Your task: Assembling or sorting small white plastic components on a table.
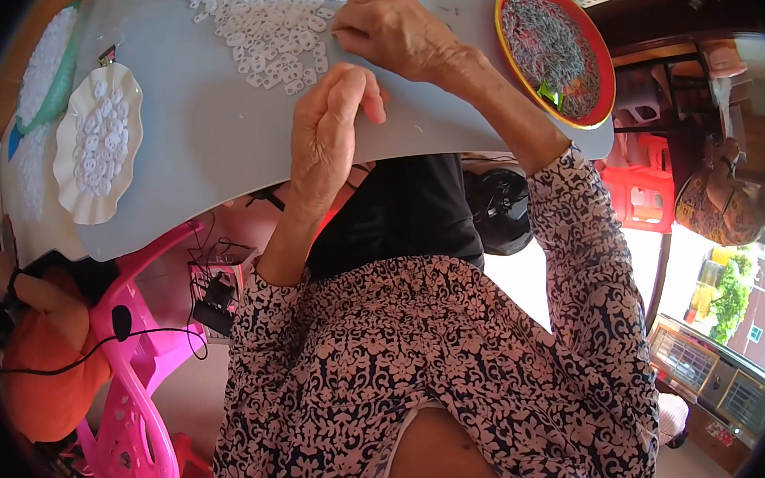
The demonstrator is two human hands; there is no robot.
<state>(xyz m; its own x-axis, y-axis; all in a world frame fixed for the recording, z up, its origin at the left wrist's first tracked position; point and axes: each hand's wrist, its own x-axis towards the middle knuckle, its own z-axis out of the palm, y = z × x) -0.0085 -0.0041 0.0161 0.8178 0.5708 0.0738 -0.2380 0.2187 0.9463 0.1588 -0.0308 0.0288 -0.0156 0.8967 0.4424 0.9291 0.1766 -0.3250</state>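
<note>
My left hand (330, 124) rests near the front edge of a grey table (204, 136), fingers curled together; whether it holds anything is hidden. My right hand (395, 29) lies further in, fingertips pinched at the edge of a spread of small white plastic rings (271, 21). What sits between its fingertips is too small to tell. Both forearms rise from the lower edge in patterned sleeves.
A white scalloped dish (98, 140) of white rings sits at the left, with a green-rimmed tray (46, 68) of more beyond it. A red round tray (558, 53) of thin grey-red pieces is at the right. A pink plastic chair (140, 411) stands below left. Another person (728, 198) sits at the right.
</note>
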